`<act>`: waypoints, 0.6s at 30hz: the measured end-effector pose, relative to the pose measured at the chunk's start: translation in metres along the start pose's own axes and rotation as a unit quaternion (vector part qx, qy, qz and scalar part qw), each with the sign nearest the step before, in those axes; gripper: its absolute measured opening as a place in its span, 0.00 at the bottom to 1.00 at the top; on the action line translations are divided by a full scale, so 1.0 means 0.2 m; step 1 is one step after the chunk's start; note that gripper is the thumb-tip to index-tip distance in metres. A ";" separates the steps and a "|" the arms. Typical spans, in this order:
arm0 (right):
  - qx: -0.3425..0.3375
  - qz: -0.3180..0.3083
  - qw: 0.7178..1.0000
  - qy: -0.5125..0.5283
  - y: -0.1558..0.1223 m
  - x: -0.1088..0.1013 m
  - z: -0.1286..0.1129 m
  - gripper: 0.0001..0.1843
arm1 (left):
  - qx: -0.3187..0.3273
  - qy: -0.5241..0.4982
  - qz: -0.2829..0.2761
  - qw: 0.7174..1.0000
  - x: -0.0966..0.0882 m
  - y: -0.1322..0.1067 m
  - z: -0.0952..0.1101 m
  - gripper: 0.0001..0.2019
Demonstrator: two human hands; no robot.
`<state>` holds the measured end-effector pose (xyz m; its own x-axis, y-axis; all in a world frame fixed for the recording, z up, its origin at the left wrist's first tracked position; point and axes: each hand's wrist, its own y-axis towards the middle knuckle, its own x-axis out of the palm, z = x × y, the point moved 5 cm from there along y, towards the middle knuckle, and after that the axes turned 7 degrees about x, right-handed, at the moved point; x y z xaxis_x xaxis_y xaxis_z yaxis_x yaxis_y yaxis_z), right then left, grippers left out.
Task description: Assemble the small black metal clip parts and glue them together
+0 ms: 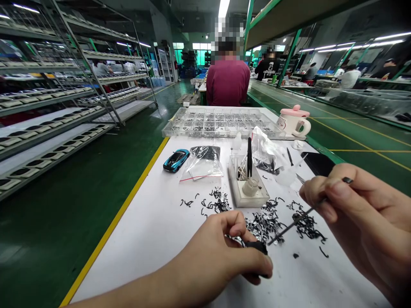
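My left hand (224, 254) is closed around a small black part (258, 247), pinched between thumb and fingers and largely covered by them. My right hand (362, 214) grips a thin dark rod tool (293, 223), whose tip points down-left and reaches close to the black part; contact cannot be made out. A pointed silver tip (300, 179) shows beside the right fingers; whether it is held is unclear. Under and beyond the hands lie loose piles of small black and silver pieces (263, 224), with more curved black pieces (305, 224) to the right.
A white holder (250, 201) carries a small glass jar (251, 187) and black tweezers (249, 158). Farther off are a toy car (176, 160), a plastic bag (204, 164), a compartment tray (221, 122) and a lidded mug (293, 122). A person (228, 81) sits ahead; racks (96, 81) stand left.
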<state>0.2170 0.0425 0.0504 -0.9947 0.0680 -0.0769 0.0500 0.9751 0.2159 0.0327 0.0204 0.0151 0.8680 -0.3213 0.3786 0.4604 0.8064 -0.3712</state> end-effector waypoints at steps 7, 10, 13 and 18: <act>0.023 0.018 1.000 0.007 0.00 -0.01 0.00 0.16 | 0.004 -0.001 0.003 1.000 -0.01 0.00 0.00 0.21; 0.023 0.008 1.000 0.014 0.01 0.01 0.00 0.17 | 0.008 0.000 -0.001 1.000 -0.01 -0.01 0.00 0.21; 0.042 -0.004 0.999 0.015 0.01 0.02 0.01 0.17 | 0.008 0.003 -0.003 1.000 0.00 -0.01 0.01 0.21; 0.037 0.020 0.999 0.021 0.01 -0.01 0.00 0.16 | -0.003 0.003 0.013 1.000 0.00 -0.01 0.01 0.20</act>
<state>0.2184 0.0451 0.0509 -0.9946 0.0991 -0.0292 0.0939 0.9849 0.1454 0.0323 0.0201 0.0182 0.8804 -0.3037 0.3643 0.4396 0.8110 -0.3862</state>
